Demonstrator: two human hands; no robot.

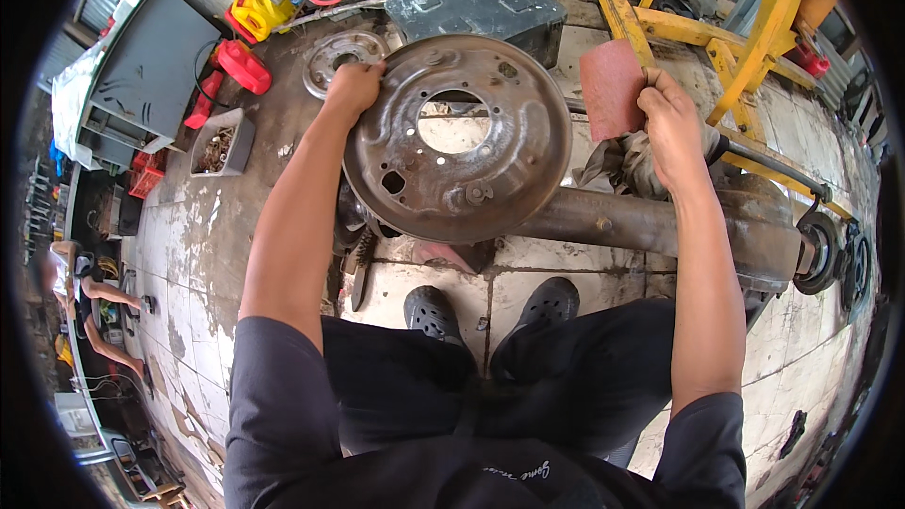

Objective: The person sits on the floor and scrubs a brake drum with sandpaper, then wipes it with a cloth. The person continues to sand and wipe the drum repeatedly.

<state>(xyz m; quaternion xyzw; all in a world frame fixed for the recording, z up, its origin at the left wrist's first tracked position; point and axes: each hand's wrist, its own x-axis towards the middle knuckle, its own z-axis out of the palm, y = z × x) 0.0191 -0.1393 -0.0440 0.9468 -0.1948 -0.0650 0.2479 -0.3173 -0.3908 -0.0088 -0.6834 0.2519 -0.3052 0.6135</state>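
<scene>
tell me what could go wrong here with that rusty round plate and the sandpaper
The left hand grips the rusty backing plate by its rim alone, tilted over the axle tube; it could slip and drop toward the black clogs below. The bare fingers may get cut on its rusty edge. The right hand holds the reddish sandpaper sheet near the rag, which could snag.

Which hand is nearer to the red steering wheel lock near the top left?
Left. The left hand grips the rim of the round plate, close to the red lock. The right hand holds sandpaper, far across the plate.
</scene>
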